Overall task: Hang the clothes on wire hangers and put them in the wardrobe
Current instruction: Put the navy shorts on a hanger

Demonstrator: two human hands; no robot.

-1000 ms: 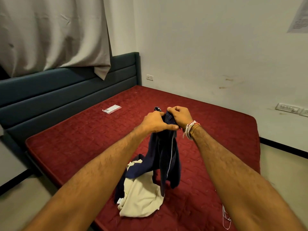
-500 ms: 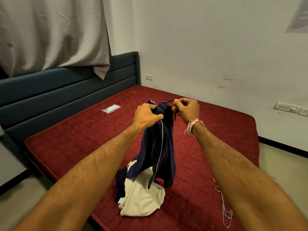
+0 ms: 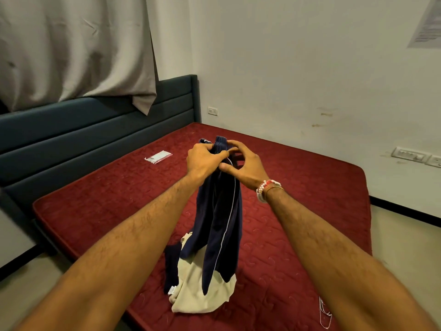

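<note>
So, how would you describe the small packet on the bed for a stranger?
Start at the red mattress. Near the dark headboard, apart from the clothes, lies the packet. It alone is small, flat and whitish; the clothes are navy and cream.

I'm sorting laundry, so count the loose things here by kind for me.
Clothes: 2, navy garment and cream garment
Hangers: at least 1, wire hangers partly hidden
Packets: 1, packet
Total: at least 4

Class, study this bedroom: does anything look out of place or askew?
A small plastic packet lies stray on the bare red mattress; the curtain hem droops unevenly over the headboard; brownish stains mark the wall.
</note>
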